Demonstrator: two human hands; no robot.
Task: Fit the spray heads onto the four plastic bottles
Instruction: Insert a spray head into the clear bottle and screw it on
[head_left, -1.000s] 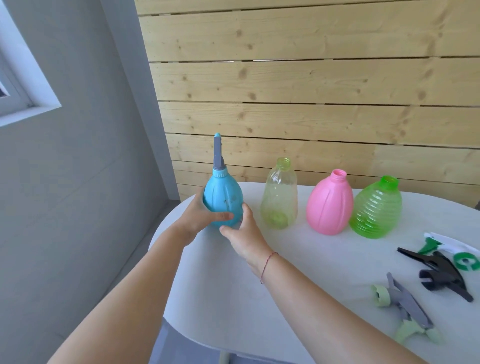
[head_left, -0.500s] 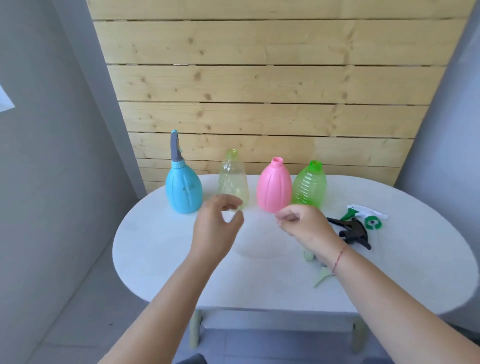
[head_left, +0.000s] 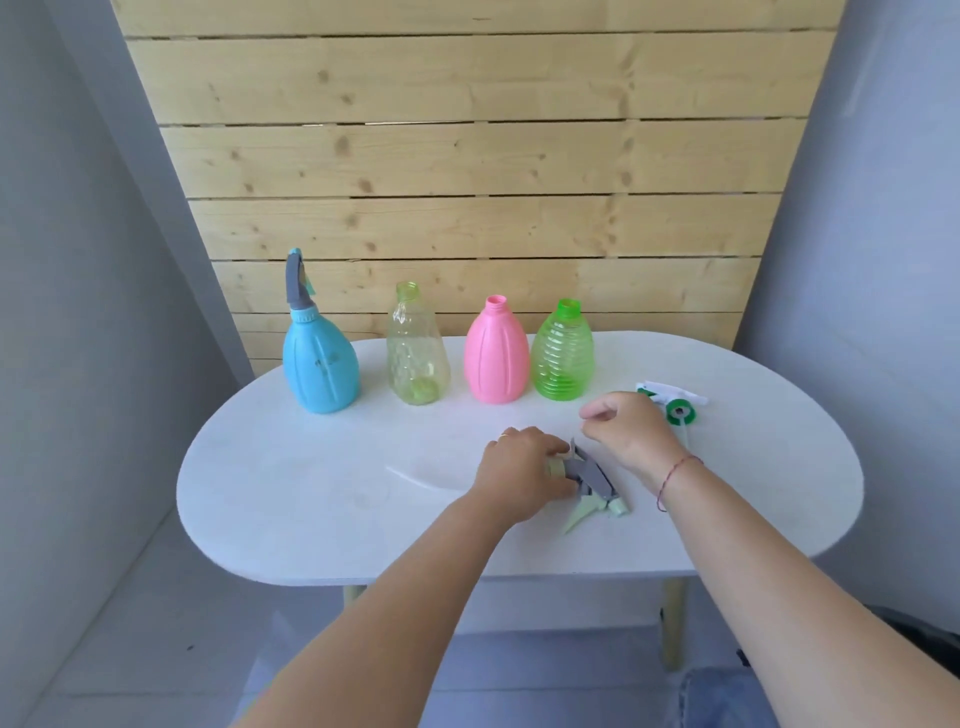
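A row of bottles stands at the back of the white table: a blue bottle with a grey spray head fitted, then a clear yellow bottle, a pink bottle and a green ribbed bottle, all three with bare necks. My left hand is closed on a grey and pale green spray head lying on the table. My right hand hovers just behind it, fingers loosely curled, holding nothing I can see. A white and green spray head lies to the right.
A wooden plank wall rises straight behind the bottles, with grey walls on both sides. The table's rounded front edge is near my forearms, and pale wooden legs show beneath it.
Both hands have left the blue bottle and dropped toward the table centre. My left hand has closed on the grey and pale green spray head. The view has pulled back.
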